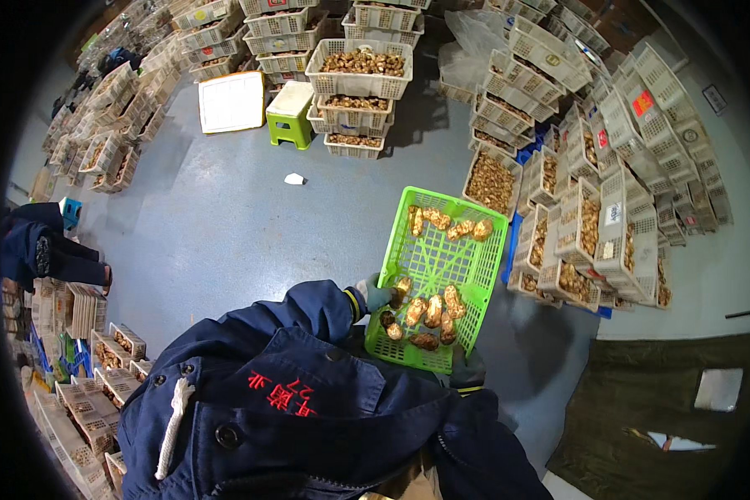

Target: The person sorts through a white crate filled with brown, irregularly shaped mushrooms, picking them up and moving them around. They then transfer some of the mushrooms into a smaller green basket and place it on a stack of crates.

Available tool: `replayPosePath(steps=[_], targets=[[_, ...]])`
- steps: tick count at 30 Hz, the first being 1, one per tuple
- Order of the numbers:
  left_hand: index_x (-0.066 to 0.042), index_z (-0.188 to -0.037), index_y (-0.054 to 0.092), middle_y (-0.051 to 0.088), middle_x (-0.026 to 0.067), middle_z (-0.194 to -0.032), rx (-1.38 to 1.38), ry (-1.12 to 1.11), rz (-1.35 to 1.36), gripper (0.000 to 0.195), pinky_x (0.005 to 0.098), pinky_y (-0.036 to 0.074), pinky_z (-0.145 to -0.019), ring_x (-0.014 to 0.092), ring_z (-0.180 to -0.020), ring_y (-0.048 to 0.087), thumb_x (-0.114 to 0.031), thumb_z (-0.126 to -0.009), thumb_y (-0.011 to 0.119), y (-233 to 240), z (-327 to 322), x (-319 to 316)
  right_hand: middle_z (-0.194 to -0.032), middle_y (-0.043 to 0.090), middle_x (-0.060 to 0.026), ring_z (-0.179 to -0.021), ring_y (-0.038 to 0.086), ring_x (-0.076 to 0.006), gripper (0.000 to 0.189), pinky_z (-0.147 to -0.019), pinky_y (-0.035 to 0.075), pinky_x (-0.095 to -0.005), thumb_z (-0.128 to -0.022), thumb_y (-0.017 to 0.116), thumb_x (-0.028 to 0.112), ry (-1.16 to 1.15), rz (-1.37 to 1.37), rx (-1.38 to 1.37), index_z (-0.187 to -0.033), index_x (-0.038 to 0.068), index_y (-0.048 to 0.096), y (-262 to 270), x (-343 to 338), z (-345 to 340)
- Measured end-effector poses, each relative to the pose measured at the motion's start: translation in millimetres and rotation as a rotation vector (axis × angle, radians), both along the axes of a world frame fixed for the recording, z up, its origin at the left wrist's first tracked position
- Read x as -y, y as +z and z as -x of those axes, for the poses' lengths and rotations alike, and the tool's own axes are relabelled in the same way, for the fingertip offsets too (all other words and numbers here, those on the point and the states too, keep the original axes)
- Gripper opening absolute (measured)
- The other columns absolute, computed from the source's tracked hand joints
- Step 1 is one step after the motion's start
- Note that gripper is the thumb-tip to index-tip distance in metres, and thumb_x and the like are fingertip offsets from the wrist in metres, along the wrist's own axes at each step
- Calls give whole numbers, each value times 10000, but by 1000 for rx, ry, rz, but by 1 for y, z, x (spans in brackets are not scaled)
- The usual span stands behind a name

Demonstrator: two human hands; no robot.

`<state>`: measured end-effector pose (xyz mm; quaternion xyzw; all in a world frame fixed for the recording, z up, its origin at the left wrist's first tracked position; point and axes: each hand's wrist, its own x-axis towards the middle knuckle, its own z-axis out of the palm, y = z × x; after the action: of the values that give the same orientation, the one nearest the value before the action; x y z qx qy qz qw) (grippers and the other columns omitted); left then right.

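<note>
A bright green plastic mesh basket (438,247) is held out in front of my body. In it lie several brown and cream mushrooms (434,310), grouped at the near end. A few more mushrooms (460,230) lie along the far end. My left hand (372,294), in a grey glove, grips the basket's left rim, with its thumb over the inside beside a mushroom (402,287). My right hand (467,369), also gloved, holds the near right corner from outside; its fingers are mostly hidden.
Stacked white crates (357,81) of mushrooms stand ahead, with more crates (578,219) to the right. A green stool (289,115) and white panel (231,103) stand beyond the blue floor (225,237). A person (50,250) is at left. A dark curtain (631,387) hangs at right.
</note>
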<state>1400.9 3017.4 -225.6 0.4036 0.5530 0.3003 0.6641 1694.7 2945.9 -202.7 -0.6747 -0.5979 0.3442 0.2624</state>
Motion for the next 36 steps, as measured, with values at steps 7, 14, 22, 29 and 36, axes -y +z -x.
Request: replayPosePath(steps=[7, 14, 22, 29, 36], targets=[[-42, -1330, 405, 645, 153, -1050, -396, 87, -269, 532, 357, 506, -798, 235, -924, 638, -143, -839, 582, 1, 14, -87, -790, 649, -207, -734, 635, -381, 378, -633, 491, -429, -881, 594, 371, 45, -63, 121, -972, 8, 645, -29, -135, 8], [-64, -1161, 562, 657, 220, -952, -480, 64, -340, 449, 422, 506, -762, 368, -899, 635, -380, -845, 608, -91, 108, -205, -923, 648, -234, -879, 634, -378, 368, -755, 497, -422, -873, 583, 348, 102, 159, 12, -1068, 39, 633, -47, -253, 89], [-41, -955, 613, 649, 93, -895, -166, -217, -333, 186, 330, 520, -705, 196, -780, 632, -99, -781, 641, -67, 142, -293, -987, 661, -191, -891, 636, -269, 356, -794, 487, -362, -888, 548, 261, 143, 127, -19, -1118, -5, 604, -39, -303, 116], [-17, -920, 622, 647, 84, -796, 149, -190, 111, 177, 338, 535, -657, 195, -701, 631, -21, -743, 617, -55, 144, -350, -910, 655, -214, -866, 643, -336, 344, -757, 489, -404, -871, 546, 293, -105, 47, 78, -1080, 29, 616, -6, -307, 150], [-12, -1058, 630, 670, 83, -948, 139, -682, 226, 375, 333, 513, -733, 195, -821, 625, -93, -697, 695, -49, 115, -415, -1005, 663, -107, -877, 618, -176, 392, -786, 485, -324, -896, 588, 283, -395, 298, -262, -1151, -14, 580, 29, -262, 184]])
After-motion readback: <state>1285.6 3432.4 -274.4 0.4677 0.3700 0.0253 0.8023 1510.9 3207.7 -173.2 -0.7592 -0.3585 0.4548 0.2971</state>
